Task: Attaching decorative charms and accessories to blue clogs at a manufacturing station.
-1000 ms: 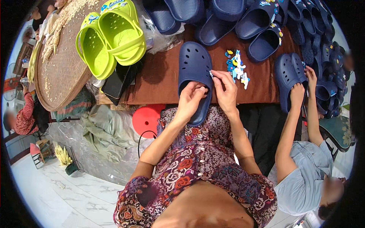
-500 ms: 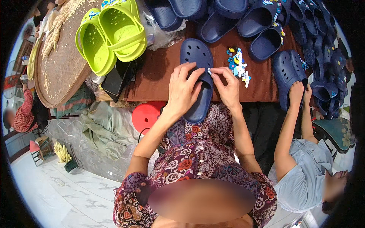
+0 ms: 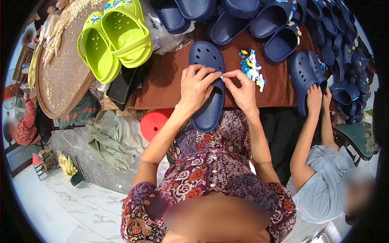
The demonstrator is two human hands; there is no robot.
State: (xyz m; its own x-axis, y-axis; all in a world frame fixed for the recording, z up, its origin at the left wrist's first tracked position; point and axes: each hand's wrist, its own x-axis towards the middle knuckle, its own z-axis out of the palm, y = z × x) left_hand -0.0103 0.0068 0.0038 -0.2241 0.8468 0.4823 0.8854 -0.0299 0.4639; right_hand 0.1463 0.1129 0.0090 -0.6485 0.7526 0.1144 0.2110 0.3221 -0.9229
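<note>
A navy clog [image 3: 209, 81] lies lengthwise on the brown worktop [image 3: 162, 85], toe pointing away from the person, heel hanging over the near edge above their lap. The left hand [image 3: 195, 87] clamps across its middle. The right hand [image 3: 242, 91] pinches a tiny piece against the clog's upper, fingertips together. Colourful shoe charms [image 3: 251, 69] lie just beside it, to the right.

Single head-worn fisheye view, looking steeply down over the wearer's chest and forearms onto the brown table [image 3: 162, 87], which crosses the upper half of the frame. The left hand [image 3: 196, 87] and right hand [image 3: 243, 91] lie near the centre, close to the lens. Straight edges bow outward; a dark circular rim masks the corners. White tiled floor [image 3: 60, 210] fills the lower left.
</note>
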